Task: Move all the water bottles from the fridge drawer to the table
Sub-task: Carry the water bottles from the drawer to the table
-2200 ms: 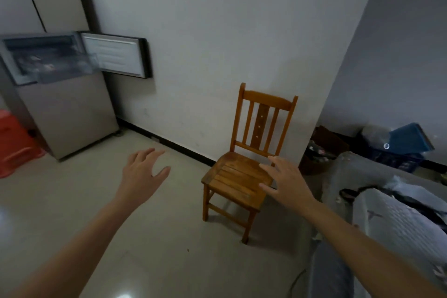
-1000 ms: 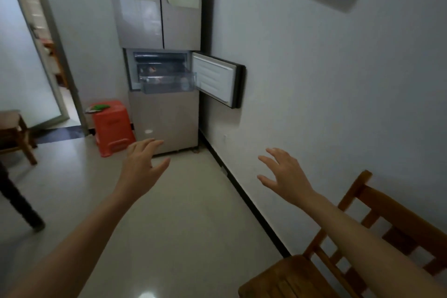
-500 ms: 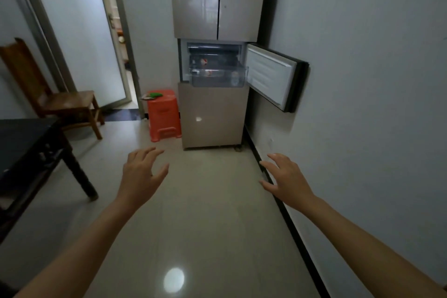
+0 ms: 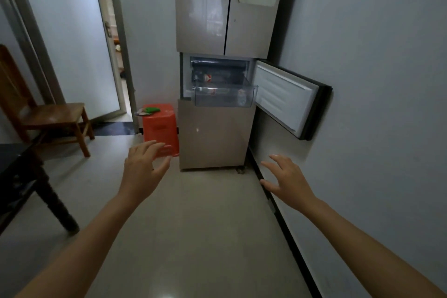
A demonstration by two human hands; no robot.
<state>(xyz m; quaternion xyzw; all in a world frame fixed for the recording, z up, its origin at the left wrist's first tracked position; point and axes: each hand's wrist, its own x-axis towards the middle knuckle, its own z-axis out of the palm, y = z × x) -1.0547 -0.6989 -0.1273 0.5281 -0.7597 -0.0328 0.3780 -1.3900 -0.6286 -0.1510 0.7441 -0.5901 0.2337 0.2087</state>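
**anon1:** Fingers (image 4: 148, 149) are loose and spread on both, gripping nothing. Left hand (image 4: 142, 169) and right hand (image 4: 286, 182) are stretched out front, palms down, over the floor.

**anon2:** And the water bottles (image 4: 210, 91)?

**anon1:** They're lying in the pulled-out fridge drawer (image 4: 223, 101), well ahead of both hands. The table (image 4: 12, 152) edge is at far left.

**anon2:** Anything changed from half a sec back?

**anon1:** Same hand pose, the fridge (image 4: 212, 143) just looks bigger.
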